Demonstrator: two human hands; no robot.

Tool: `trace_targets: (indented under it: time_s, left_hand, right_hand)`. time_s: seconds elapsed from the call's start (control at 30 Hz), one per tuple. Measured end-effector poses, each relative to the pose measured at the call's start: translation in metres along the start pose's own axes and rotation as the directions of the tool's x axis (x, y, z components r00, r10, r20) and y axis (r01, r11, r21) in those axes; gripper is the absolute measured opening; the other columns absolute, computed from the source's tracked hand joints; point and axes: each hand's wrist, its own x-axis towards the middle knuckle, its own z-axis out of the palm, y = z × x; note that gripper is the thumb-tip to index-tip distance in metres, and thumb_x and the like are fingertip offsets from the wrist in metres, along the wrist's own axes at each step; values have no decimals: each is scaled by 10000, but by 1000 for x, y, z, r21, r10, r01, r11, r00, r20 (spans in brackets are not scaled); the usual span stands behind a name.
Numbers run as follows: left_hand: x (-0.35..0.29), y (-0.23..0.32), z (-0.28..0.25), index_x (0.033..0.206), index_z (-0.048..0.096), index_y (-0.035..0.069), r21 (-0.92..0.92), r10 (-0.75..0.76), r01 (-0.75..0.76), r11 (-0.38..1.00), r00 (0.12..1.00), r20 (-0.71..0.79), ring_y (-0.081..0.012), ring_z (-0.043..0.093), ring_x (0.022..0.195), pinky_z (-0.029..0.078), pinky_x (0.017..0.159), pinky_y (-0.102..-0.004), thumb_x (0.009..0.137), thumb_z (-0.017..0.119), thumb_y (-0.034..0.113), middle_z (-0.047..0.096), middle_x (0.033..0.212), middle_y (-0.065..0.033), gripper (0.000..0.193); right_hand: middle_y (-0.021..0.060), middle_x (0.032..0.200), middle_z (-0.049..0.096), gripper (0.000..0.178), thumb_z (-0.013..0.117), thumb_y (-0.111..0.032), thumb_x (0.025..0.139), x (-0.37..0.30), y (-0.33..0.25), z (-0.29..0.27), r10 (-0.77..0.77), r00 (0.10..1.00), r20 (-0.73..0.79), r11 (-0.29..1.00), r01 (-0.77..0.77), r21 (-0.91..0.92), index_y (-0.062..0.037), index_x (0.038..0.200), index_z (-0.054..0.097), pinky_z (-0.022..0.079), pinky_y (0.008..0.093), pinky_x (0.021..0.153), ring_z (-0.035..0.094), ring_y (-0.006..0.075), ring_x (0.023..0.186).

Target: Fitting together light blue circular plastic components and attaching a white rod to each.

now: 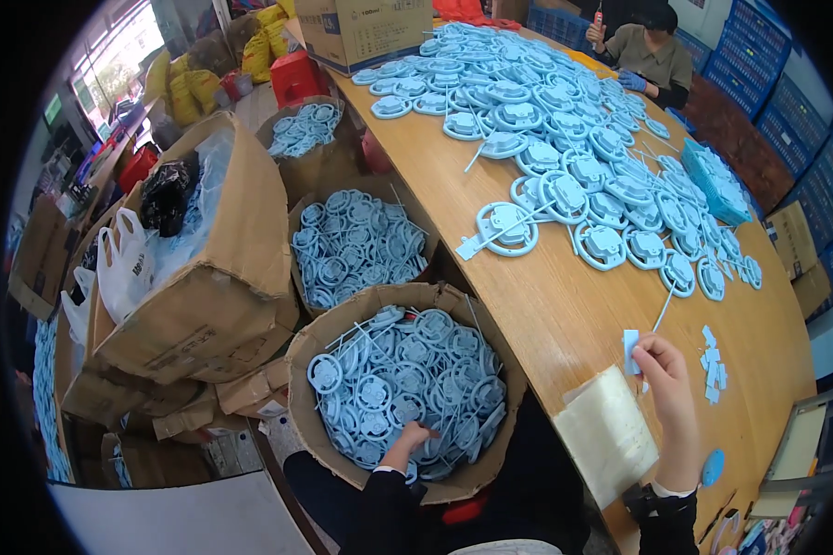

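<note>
My left hand point(411, 440) reaches down into a round-cornered cardboard box point(303, 393) full of light-blue ring-shaped plastic parts point(373, 392). Its fingers are bent and close together among the parts; whatever they grip is hidden. Over the wooden table, my right hand point(662, 363) pinches a small flat light-blue rectangular piece point(630, 351) between thumb and fingers. Several similar small pieces point(712, 367) lie to the right of that hand. Beyond it spreads a large heap of ring-shaped parts point(565, 194), many with thin rods; one near the left edge has a flat piece on its rod.
Another box of parts point(361, 248) stands beyond mine, beside a large carton point(194, 314) holding plastic bags. A pale pad point(609, 435) lies at the table's near edge. At the far side sits a co-worker point(655, 57) with a gloved hand. Blue crates point(750, 55) are stacked at right.
</note>
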Motion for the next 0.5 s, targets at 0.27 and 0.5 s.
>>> trace_targets:
  time_s: [0.27,0.5]
  left_hand:
    - [-85,5,-32,800,562,31,-185,125,-149,971,983,-135,-140,548,658,430,528,-256,653,678,183,573,723,-74,241]
    - [-268,81,-36,1344,12,180,-708,448,-674,210,710,-543,-167,556,825,469,644,-276,820,498,15,479,1090,-123,733]
  right_hand:
    - [39,857,514,364,567,75,737,-17,-2,62,15,967,256,979,-66,195,-45,1062,453,440,217,605,541,104,767]
    - [47,856,475,343,592,36,744,-49,9,134,-38,862,505,960,-108,256,-16,1058,465,476,211,579,580,118,670]
